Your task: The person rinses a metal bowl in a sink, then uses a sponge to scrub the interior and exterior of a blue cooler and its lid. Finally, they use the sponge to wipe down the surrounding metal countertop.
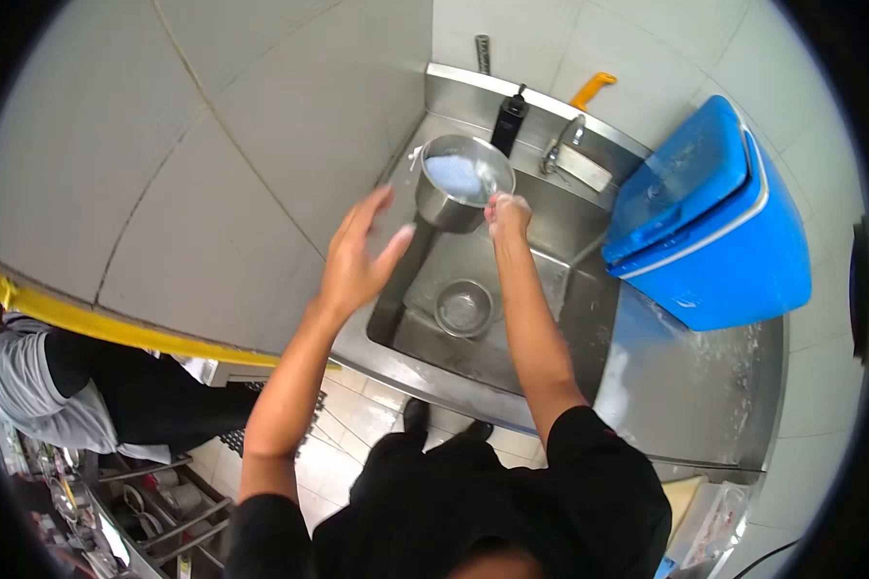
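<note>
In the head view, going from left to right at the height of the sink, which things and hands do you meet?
Left hand → steel pot → right hand → faucet → blue cooler.

Two hands [357, 256], one pot [459, 183], one cooler [710, 217]
</note>
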Motion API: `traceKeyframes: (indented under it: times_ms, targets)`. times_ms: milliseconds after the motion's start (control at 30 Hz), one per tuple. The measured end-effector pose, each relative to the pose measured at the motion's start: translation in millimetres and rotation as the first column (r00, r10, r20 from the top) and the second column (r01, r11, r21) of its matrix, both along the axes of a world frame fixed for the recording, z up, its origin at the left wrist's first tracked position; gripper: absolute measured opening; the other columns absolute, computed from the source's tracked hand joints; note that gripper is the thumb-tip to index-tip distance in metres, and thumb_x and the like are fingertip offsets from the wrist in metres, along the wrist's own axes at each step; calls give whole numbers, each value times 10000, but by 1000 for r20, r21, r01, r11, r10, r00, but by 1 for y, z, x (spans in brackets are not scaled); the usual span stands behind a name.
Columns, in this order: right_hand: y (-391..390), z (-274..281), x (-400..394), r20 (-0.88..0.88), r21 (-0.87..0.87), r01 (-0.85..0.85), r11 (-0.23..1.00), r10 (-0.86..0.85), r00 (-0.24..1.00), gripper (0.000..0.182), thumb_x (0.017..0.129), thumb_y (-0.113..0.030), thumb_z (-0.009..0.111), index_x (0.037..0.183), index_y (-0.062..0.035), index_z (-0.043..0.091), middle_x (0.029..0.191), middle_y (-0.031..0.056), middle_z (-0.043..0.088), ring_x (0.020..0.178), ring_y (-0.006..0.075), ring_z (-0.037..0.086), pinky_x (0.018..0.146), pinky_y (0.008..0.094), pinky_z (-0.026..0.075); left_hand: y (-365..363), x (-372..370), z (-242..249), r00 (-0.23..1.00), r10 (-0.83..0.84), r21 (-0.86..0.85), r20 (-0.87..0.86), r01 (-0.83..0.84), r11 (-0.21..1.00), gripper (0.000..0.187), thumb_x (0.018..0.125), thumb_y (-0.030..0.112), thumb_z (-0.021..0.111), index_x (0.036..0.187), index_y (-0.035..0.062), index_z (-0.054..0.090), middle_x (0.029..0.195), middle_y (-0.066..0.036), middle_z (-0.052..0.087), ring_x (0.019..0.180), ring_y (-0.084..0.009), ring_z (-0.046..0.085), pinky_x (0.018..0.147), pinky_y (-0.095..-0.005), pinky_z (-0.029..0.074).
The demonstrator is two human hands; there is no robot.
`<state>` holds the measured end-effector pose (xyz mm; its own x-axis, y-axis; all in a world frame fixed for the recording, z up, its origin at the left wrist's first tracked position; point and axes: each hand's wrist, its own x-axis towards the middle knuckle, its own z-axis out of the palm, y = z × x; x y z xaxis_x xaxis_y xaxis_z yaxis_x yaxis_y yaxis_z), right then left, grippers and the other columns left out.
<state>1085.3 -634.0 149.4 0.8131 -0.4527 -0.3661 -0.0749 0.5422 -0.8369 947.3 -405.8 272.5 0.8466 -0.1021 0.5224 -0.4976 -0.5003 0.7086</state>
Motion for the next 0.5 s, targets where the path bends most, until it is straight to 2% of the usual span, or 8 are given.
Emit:
traceKeyframes:
  times_ms: [33,100,200,333,400,433,467,500]
  targets:
    - [11,-1,27,31,-28,25,999,-25,999,78,779,-7,560,823,-42,506,742,69,556,542,145,518,448,251,439,22,-13,-12,999,33,19,13,-33,999,521,809,115,697,1280,37,489,1177,-113,597,1029,-196,588,788,-288,488]
    - [28,-6,76,60,-49,55,997,-52,997,122,770,-10,599,827,-38,495,779,76,567,573,157,549,450,267,459,60,-42,-42,988,71,8,-137,-71,997,476,803,114,701,1239,32,527,1096,-134,626,958,-210,604,713,-290,488]
    - [46,-11,135,-5,-89,132,987,-133,991,130,757,22,615,798,15,492,776,106,569,548,183,568,449,302,525,96,-97,-91,907,115,-31,-406,-139,990,430,808,92,690,1205,12,546,992,-105,667,817,-158,617,653,-261,483]
    - [53,-25,176,-40,-161,174,971,-183,982,148,775,39,577,876,20,471,755,105,553,503,172,544,403,296,474,111,-152,-133,792,107,-109,-602,-214,971,403,814,67,679,1189,-7,550,907,-54,681,705,-71,581,590,-209,448]
    - [50,-35,182,140,-129,121,984,-103,985,218,793,-44,636,922,32,478,818,139,571,617,233,600,526,368,525,108,-163,-147,750,83,-173,-657,-258,951,372,828,50,665,1177,-13,551,870,-38,668,686,-54,571,562,-198,435]
    - [49,-36,181,131,-135,120,984,-102,986,218,793,-44,636,922,32,478,818,139,571,617,233,600,526,368,525,107,-163,-151,744,80,-175,-664,-259,950,372,828,50,665,1177,-13,551,870,-38,668,686,-54,571,562,-198,435]
    - [45,-34,179,83,-657,186,730,-176,981,268,778,-90,664,949,37,500,868,172,576,753,297,593,648,406,513,106,-163,-157,737,49,-210,-674,-256,944,359,836,42,655,1174,-17,550,856,-38,664,680,-55,571,557,-194,437]
    - [43,-25,172,84,-961,147,234,-258,962,323,764,-136,691,975,41,522,919,205,581,889,360,586,770,445,501,104,-162,-160,732,19,-244,-681,-251,937,346,844,35,646,1171,-21,548,841,-39,659,675,-57,571,552,-190,439]
